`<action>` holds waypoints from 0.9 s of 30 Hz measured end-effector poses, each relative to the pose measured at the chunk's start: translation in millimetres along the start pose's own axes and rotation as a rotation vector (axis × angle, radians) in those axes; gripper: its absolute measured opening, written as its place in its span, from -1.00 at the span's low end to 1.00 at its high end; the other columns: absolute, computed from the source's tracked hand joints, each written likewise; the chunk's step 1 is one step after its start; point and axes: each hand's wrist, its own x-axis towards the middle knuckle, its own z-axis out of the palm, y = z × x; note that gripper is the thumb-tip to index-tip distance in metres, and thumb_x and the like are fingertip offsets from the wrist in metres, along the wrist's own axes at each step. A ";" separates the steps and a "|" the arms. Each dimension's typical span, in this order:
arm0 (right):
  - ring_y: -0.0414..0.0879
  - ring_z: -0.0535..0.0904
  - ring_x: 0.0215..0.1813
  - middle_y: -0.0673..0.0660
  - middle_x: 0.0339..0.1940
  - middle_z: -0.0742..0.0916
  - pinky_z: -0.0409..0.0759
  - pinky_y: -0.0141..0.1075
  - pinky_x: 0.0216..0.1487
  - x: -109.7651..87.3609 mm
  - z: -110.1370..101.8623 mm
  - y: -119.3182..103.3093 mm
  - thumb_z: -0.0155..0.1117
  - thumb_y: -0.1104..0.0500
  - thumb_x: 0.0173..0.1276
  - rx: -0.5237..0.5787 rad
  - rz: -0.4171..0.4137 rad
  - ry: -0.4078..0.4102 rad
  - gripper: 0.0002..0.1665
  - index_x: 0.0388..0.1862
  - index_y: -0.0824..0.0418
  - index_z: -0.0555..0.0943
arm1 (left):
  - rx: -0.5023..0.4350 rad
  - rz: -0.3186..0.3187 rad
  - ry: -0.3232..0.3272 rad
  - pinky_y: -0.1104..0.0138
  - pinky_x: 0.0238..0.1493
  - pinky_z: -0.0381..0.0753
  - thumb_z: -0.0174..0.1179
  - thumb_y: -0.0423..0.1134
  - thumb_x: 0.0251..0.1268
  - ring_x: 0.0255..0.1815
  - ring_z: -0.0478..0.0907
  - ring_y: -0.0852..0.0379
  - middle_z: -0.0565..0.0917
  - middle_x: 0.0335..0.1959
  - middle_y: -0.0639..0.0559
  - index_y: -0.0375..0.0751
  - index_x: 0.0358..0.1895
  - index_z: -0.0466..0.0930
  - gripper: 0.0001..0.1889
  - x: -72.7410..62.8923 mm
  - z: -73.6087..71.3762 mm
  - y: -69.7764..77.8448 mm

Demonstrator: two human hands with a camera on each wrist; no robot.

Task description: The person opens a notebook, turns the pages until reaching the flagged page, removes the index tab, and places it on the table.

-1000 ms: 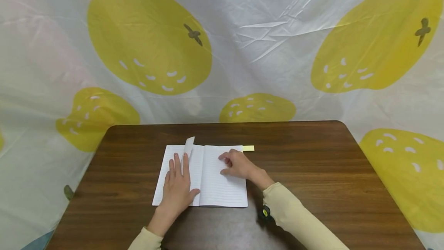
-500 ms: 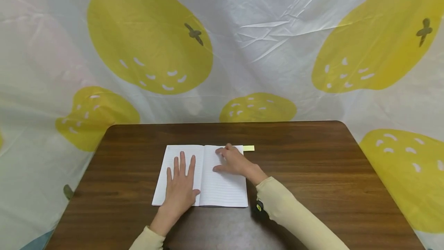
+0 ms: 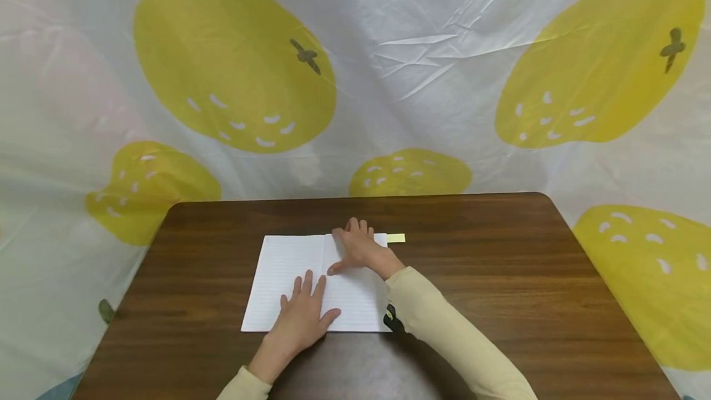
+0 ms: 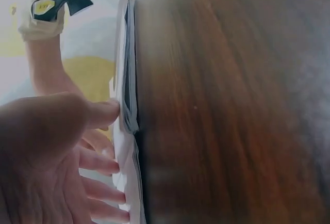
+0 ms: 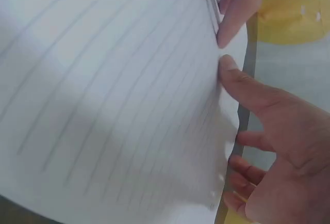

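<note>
An open notebook [image 3: 283,258] with white lined pages lies flat on the brown table. My left hand [image 3: 304,315] rests with spread fingers on the lower part near the centre fold, thumb reaching onto the right page. In the left wrist view, the fingertips of the left hand [image 4: 46,157] touch the paper above the notebook's lower edge [image 4: 131,79]. Over the upper right page is my right hand [image 3: 358,247], its thumb by the fold and its fingers near the top edge. The right wrist view has this hand [image 5: 289,141] with thumb and fingertips on the lined page [image 5: 113,90].
A pale yellow sticky tab [image 3: 396,238] sticks out from the notebook's upper right edge. The wooden table [image 3: 489,264] extends around the notebook. Behind it hangs a white cloth [image 3: 422,48] printed with yellow fruit.
The narrow upright flap beside my left hand has flattened out of sight. My left hand has slid right and nearer the lower edge. My right hand has moved left towards the fold.
</note>
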 end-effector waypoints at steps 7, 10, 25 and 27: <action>0.20 0.29 0.35 0.28 0.32 0.43 0.26 0.09 0.37 3.6 0.7 -3.2 0.64 -0.29 -0.03 -0.078 0.069 -0.038 0.20 0.51 0.19 0.38 | 0.002 0.001 -0.017 -0.51 0.20 0.29 0.22 0.12 0.41 0.52 0.15 -0.54 0.18 0.54 -0.51 -0.39 0.49 0.27 -0.20 4.2 1.3 -2.1; 0.22 0.31 0.38 0.30 0.35 0.45 0.26 0.12 0.41 1.9 0.9 -5.2 0.59 -0.32 0.03 -0.128 0.039 -0.029 0.17 0.50 0.22 0.39 | 0.014 -0.001 -0.019 -0.50 0.19 0.30 0.22 0.13 0.41 0.52 0.16 -0.54 0.19 0.53 -0.51 -0.38 0.50 0.27 -0.19 4.2 0.6 -2.4; 0.23 0.42 0.26 0.31 0.25 0.53 0.39 0.12 0.28 -20.2 4.3 4.8 0.50 -0.33 0.16 -0.268 -0.065 0.114 0.01 0.37 0.32 0.50 | 0.012 0.003 -0.020 -0.50 0.18 0.31 0.21 0.12 0.41 0.50 0.17 -0.56 0.20 0.52 -0.53 -0.39 0.48 0.30 -0.21 2.6 0.1 -2.4; 0.25 0.41 0.28 0.32 0.27 0.52 0.38 0.12 0.29 -23.8 3.7 9.7 0.48 -0.32 0.18 -0.257 -0.064 0.109 0.01 0.39 0.32 0.49 | 0.010 0.004 -0.016 -0.50 0.18 0.31 0.21 0.12 0.42 0.50 0.17 -0.56 0.21 0.52 -0.52 -0.39 0.48 0.30 -0.22 2.2 0.5 -2.8</action>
